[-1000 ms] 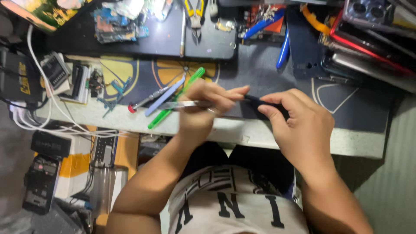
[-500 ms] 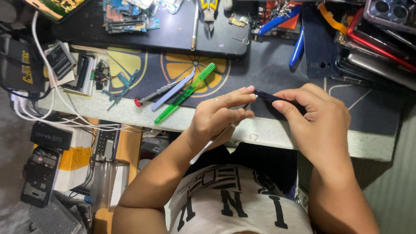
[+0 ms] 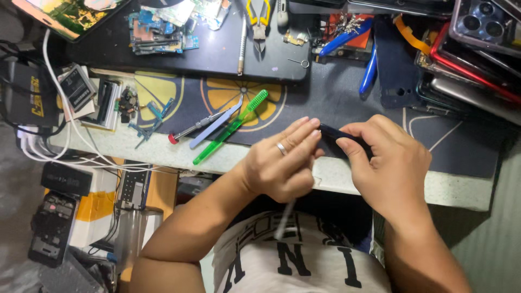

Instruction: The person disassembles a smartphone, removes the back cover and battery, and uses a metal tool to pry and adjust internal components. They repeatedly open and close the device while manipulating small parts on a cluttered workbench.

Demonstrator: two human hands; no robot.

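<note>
My right hand (image 3: 388, 163) grips a slim dark phone-like piece (image 3: 331, 133) at the table's front edge; only its left end shows between the fingers. My left hand (image 3: 282, 160), with a ring on one finger, rests its fingertips on that end. A thin silver tool (image 3: 285, 220), blurred, hangs from its palm down toward my shirt. Just left of the hands on the dark mat (image 3: 336, 103) lie a green toothbrush (image 3: 233, 126), pale tweezers (image 3: 214, 126) and a red-tipped screwdriver (image 3: 187, 132).
Stacked phones (image 3: 477, 43) fill the far right. Blue tools (image 3: 369, 70), yellow pliers (image 3: 258, 13) and circuit boards (image 3: 157, 30) lie at the back. White cables (image 3: 43, 135) and small parts (image 3: 103, 97) crowd the left edge; boxes and devices (image 3: 54, 228) sit below the table.
The silver tool in my left hand swung from pointing left over the table to pointing down at my body. My left fingers moved onto the dark piece.
</note>
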